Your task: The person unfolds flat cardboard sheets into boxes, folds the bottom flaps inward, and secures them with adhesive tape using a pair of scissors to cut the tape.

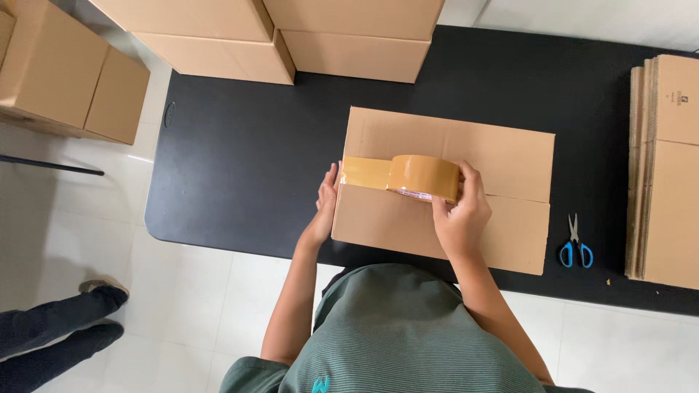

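Observation:
A closed cardboard box (502, 156) lies on the black table (247, 160). A roll of brown packing tape (426, 177) rests on the box's centre seam, and a strip of tape runs from it to the box's left edge. My right hand (460, 215) grips the roll from the near side. My left hand (325, 204) presses flat against the box's left side, at the end of the tape strip.
Blue-handled scissors (576, 246) lie right of the box. A stack of flattened cartons (666, 167) fills the table's right end. Assembled boxes (320, 36) stand at the far edge, more (65, 73) on the left. Another person's legs (58, 327) are at the lower left.

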